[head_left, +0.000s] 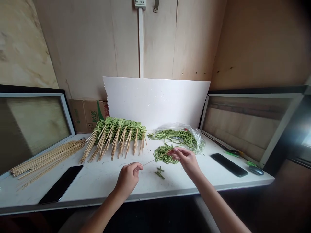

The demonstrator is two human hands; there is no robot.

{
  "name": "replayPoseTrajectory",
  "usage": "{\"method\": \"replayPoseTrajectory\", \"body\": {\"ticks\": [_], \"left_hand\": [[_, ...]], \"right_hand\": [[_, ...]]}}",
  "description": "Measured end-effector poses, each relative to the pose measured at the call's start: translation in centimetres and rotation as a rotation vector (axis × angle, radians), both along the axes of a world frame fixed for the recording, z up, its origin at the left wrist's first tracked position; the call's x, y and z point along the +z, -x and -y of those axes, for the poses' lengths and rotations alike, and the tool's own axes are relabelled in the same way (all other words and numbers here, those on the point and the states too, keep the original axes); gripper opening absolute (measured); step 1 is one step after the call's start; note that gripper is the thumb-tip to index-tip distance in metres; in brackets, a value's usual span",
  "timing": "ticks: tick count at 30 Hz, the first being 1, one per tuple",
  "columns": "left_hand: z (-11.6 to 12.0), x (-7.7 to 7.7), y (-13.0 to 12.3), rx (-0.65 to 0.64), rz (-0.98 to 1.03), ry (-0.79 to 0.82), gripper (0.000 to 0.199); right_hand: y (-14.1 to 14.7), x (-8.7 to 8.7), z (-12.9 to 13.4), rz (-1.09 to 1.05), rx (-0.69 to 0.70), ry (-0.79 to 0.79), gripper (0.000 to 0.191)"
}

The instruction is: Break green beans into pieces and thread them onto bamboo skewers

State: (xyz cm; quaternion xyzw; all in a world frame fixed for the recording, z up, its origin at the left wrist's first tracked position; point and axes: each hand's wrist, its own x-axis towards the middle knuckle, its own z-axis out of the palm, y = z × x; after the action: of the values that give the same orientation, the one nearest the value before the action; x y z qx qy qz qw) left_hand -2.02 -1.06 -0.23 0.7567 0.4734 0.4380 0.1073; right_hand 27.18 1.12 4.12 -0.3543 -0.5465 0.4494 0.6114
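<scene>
Skewer [148, 162] in left hand [128, 176], bean [172, 147] in right hand [187, 160]

We note open passage along the front of the worktop [97, 186], between the left phone [60, 185] and the left grip [128, 176]. A second lane lies between the right grip [187, 160] and the right phone [229, 165]. The thin stick [148, 162] bars the space between both grips. Rearward, we meet the skewer stack [121, 129] and the bagged beans [175, 137], a narrow gap separating them; the white board [155, 100] closes the back.
</scene>
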Motion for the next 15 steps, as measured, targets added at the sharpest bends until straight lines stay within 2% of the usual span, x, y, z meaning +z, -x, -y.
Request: {"method": "replayPoseTrajectory", "body": {"ticks": [7, 15], "left_hand": [[0.3, 0.4, 0.0, 0.015, 0.005, -0.041, 0.027], [0.1, 0.0, 0.0, 0.0, 0.01, -0.023, 0.028]], "right_hand": [[0.7, 0.0, 0.4, -0.032, -0.045, 0.007, 0.026], [1.5, -0.4, 0.5, -0.048, -0.064, 0.01, 0.028]]}}
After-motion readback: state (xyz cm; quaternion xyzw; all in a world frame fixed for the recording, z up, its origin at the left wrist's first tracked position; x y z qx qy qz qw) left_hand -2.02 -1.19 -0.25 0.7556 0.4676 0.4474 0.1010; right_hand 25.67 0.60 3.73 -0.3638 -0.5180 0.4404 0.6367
